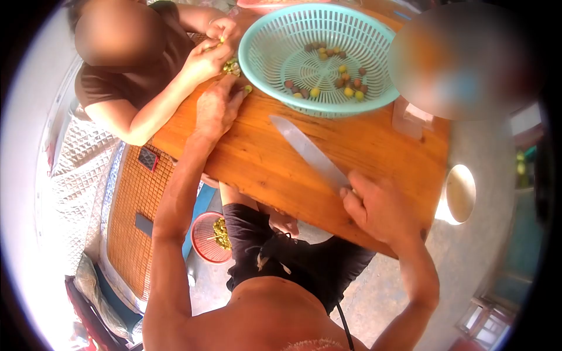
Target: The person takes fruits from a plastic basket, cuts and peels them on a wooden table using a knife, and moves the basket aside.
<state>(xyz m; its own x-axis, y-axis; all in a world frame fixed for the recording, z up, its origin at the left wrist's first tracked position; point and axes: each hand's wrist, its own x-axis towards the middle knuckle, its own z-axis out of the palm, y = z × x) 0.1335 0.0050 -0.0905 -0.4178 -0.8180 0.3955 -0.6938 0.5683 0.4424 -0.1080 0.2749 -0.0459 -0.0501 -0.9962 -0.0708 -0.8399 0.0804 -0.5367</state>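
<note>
A large knife [310,152] lies flat over the wooden table, its blade pointing up and left. My right hand [374,205] is wrapped round its handle, near the table's front edge. My left hand [218,108] rests at the table's left side, with a small green fruit piece [247,89] at its fingertips. Just beyond that hand is a small heap of cut green pieces [232,66]. A turquoise plastic basket [263,76] stands at the far side, with several yellow and brown round fruits [349,92] in it.
At the left corner of the wooden table [263,152], a co-worker [132,76] holds something small in both hands. A clear container [413,117] sits right of the basket. Below are a red basket [199,237] with green bits and a white bucket [461,194] on the floor.
</note>
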